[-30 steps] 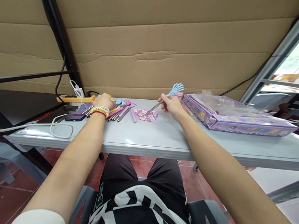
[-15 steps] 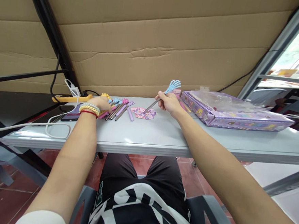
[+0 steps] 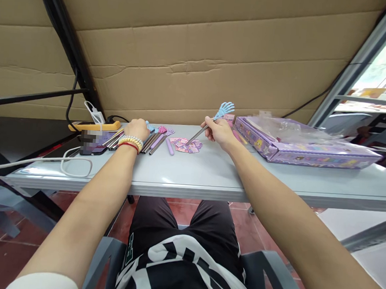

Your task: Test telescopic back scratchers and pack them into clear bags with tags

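My right hand [image 3: 220, 133] is closed around a thin metal stick with a light blue hand-shaped head [image 3: 225, 108], held tilted over the grey table [image 3: 210, 174]. Its lower tip points at a small pile of pink and purple cards [image 3: 185, 145]. My left hand [image 3: 137, 129], with bead bracelets at the wrist, rests curled over a row of similar sticks [image 3: 156, 139] with pink, purple and blue heads. What its fingers grip is hidden. A loose purple stick [image 3: 169, 146] lies between the row and the cards.
A purple printed box [image 3: 305, 151] with clear plastic on top lies at the right. A phone [image 3: 93, 141], a yellow power strip [image 3: 95, 126] and a white cable [image 3: 62, 164] sit at the left. Cardboard sheets form the back wall. My legs are under the table.
My left hand shifted right along the row of sticks and now covers the yellow-headed one. The right hand kept the blue-headed stick nearly still.
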A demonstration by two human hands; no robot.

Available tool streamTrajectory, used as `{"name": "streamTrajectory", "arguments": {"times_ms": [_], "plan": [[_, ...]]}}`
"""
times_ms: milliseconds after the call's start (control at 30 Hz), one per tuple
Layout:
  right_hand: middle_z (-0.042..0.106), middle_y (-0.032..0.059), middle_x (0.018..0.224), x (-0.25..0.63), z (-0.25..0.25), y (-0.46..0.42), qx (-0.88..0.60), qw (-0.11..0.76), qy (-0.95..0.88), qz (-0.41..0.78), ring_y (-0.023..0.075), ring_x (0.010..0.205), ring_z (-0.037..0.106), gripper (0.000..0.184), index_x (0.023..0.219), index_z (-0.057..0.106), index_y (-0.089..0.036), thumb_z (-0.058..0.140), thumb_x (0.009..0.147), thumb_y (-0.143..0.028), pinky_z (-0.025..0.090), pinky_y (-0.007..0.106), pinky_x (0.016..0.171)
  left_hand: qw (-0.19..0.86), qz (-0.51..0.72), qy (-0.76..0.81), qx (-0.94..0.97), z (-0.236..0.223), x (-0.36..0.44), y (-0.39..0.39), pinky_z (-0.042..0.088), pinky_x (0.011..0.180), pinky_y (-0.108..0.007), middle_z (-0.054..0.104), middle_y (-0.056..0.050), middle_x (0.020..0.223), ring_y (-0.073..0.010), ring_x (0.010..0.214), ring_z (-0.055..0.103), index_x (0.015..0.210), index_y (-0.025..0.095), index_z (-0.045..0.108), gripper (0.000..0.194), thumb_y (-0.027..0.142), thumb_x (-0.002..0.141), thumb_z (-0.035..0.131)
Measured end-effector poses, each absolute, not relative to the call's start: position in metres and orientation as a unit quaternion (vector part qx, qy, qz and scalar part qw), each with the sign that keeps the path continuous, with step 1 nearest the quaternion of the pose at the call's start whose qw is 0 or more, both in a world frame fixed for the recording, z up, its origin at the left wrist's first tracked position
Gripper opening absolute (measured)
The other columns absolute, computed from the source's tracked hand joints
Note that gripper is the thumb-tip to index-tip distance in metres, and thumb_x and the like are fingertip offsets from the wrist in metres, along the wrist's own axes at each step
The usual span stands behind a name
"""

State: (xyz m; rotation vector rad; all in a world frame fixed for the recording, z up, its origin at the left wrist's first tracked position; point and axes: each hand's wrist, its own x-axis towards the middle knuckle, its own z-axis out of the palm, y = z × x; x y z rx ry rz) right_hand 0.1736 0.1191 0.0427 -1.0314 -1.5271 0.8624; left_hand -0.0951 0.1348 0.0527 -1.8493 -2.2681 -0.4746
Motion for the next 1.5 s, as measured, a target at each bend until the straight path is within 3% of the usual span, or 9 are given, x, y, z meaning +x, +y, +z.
{"name": "streamTrajectory", "arguments": {"times_ms": [167,300,367,433,567,700,867,1100,1500], "plan": [[0.05,-0.0043,0.042,0.173,0.043,0.119,-0.433,0.532,-0.634,0.358,0.0052,0.031,0.041,0.037,0.07,0.058,-0.014,0.052,0.089,-0.045,0.029,0.018,0.035,0.042,-0.119,-0.688,-0.714,0.052,-0.056,0.121,0.049,0.077,-0.035,0.07,-0.018,0.099,-0.0318,0.096,0.064,0.09,0.016,0.072,0.042,0.051,0.075,0.053],[0.05,-0.004,0.041,0.172,0.043,0.117,-0.432,0.536,-0.631,0.358,0.0052,0.031,0.041,0.037,0.069,0.059,-0.014,0.052,0.09,-0.044,0.029,0.018,0.035,-0.02,-0.054,-0.664,-0.745,0.048,-0.034,0.11,0.049,0.07,-0.031,0.072,-0.012,0.079,-0.0272,0.085,0.066,0.066,0.019,0.072,0.019,0.036,0.065,0.063],[0.05,-0.004,0.041,0.172,0.044,0.116,-0.43,0.541,-0.628,0.36,0.0053,0.031,0.04,0.038,0.07,0.058,-0.014,0.053,0.088,-0.047,0.029,0.018,0.034,-0.032,-0.052,-0.657,-0.752,0.049,-0.033,0.108,0.049,0.069,-0.031,0.07,-0.012,0.069,-0.0259,0.079,0.067,0.058,0.019,0.069,0.02,0.033,0.068,0.059],[0.049,-0.004,0.041,0.172,0.044,0.116,-0.427,0.549,-0.621,0.36,0.0053,0.031,0.04,0.04,0.07,0.058,-0.014,0.054,0.087,-0.049,0.029,0.018,0.034,-0.015,-0.086,-0.664,-0.743,0.052,-0.04,0.109,0.049,0.071,-0.032,0.07,-0.014,0.07,-0.0271,0.079,0.066,0.062,0.017,0.07,0.024,0.035,0.071,0.057],[0.049,-0.0044,0.041,0.172,0.045,0.115,-0.421,0.566,-0.61,0.362,0.0052,0.031,0.04,0.04,0.07,0.058,-0.014,0.054,0.087,-0.05,0.029,0.018,0.034,0.073,-0.166,-0.731,-0.657,0.058,-0.068,0.119,0.049,0.08,-0.038,0.068,-0.021,0.1,-0.034,0.098,0.063,0.095,0.011,0.07,0.037,0.039,0.074,0.058],[0.049,-0.0042,0.041,0.173,0.045,0.115,-0.416,0.57,-0.611,0.36,0.0053,0.03,0.039,0.04,0.071,0.058,-0.014,0.054,0.086,-0.05,0.029,0.018,0.033,0.082,-0.136,-0.771,-0.617,0.057,-0.091,0.128,0.049,0.083,-0.04,0.064,-0.024,0.114,-0.035,0.106,0.06,0.109,0.009,0.066,0.043,0.033,0.074,0.058],[0.048,-0.0043,0.041,0.173,0.047,0.114,-0.405,0.583,-0.592,0.381,0.0059,0.031,0.039,0.043,0.072,0.056,-0.014,0.055,0.083,-0.056,0.027,0.019,0.032,0.099,-0.134,-0.763,-0.624,0.053,-0.088,0.129,0.048,0.081,-0.038,0.065,-0.023,0.111,-0.0344,0.104,0.06,0.108,0.009,0.066,0.042,0.036,0.078,0.054],[0.053,-0.0017,0.048,0.177,0.054,0.109,-0.36,0.603,-0.544,0.459,0.0088,0.036,0.046,0.048,0.078,0.056,-0.016,0.046,0.084,-0.062,0.029,0.02,0.035,0.049,-0.156,-0.582,-0.796,0.045,-0.054,0.124,0.044,0.071,-0.031,0.07,-0.012,0.09,-0.0257,0.087,0.064,0.081,0.019,0.065,0.049,0.055,0.087,0.033],[0.054,-0.0002,0.049,0.175,0.058,0.102,-0.347,0.601,-0.496,0.522,0.0103,0.037,0.046,0.029,0.078,0.058,-0.014,0.039,0.088,-0.034,0.028,0.022,0.036,0.017,-0.187,-0.512,-0.838,0.035,-0.038,0.115,0.039,0.065,-0.029,0.068,-0.008,0.082,-0.0213,0.076,0.061,0.09,0.019,0.059,0.028,0.039,0.089,0.04]]}}
